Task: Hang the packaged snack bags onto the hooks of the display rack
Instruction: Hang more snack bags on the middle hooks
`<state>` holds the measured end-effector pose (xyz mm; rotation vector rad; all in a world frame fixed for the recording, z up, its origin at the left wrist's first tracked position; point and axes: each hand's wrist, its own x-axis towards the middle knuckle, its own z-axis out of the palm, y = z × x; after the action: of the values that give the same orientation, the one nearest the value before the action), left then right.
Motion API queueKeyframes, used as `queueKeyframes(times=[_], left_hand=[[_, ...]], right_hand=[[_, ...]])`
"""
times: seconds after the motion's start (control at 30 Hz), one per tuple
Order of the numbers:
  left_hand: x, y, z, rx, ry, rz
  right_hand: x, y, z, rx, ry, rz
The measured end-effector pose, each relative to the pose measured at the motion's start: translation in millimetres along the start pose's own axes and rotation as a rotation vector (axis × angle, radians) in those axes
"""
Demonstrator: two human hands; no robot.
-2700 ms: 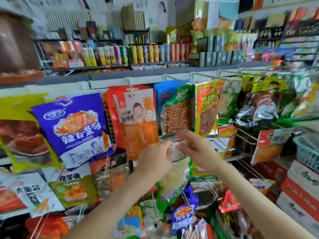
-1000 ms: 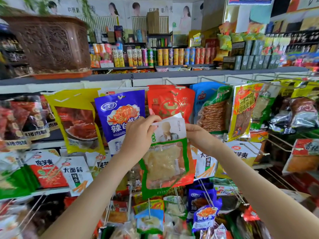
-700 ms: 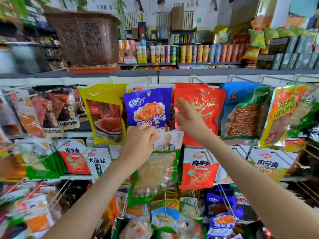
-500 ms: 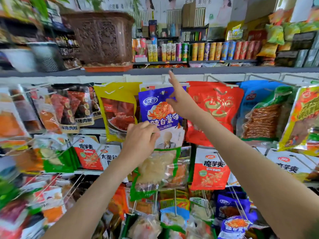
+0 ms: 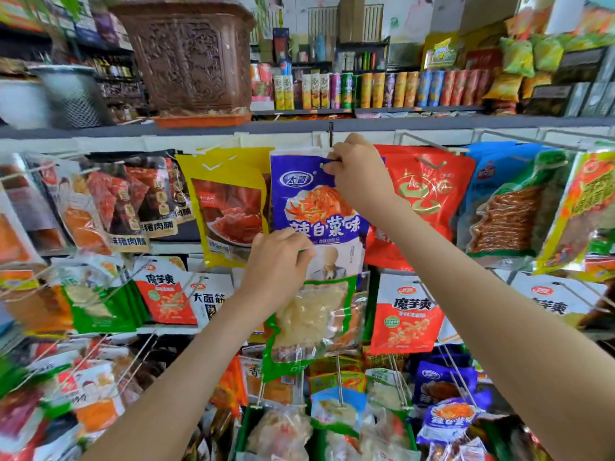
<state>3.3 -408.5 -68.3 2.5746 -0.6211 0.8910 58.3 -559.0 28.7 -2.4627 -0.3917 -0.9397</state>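
My left hand (image 5: 278, 261) pinches the top left of a green-edged snack bag (image 5: 312, 317) with a white header and a clear window of pale food; it hangs in front of the rack's second row. My right hand (image 5: 357, 176) is raised to the top row, its fingers pinching the upper edge of the purple bag (image 5: 312, 197) hanging on a hook there. The hook's tip is hidden behind that hand.
The rack (image 5: 432, 134) holds rows of wire hooks with hanging bags: a yellow bag (image 5: 229, 201) left of the purple one, a red bag (image 5: 429, 191) right of it. Bare wire hooks (image 5: 339, 380) jut out below. A brown carved planter (image 5: 189, 54) stands on the top shelf.
Both hands first held the green-edged bag. My right hand let go and rose to the purple bag's top edge. My left hand kept the bag; the view turned left.
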Motion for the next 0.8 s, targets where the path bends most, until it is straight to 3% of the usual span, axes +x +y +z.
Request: queueKeyframes(times=[0.27,0.5,0.7,0.8], left_hand=[[-3,24,21,0.016,-0.027,0.005],[-27,76,45,-0.031,-0.09,0.033],[-46,139,65,0.006,-0.063,0.09],[-56,170,76,-0.081,-0.018,0.12]], right_hand=[[-22,-2,-26,0.06,-0.095,0.019],[-116,49,-61,0.164,-0.097,0.094],[-185,89,-93,0.304,0.231,0.176],[-202,104,-110,0.282,0.42,0.121]])
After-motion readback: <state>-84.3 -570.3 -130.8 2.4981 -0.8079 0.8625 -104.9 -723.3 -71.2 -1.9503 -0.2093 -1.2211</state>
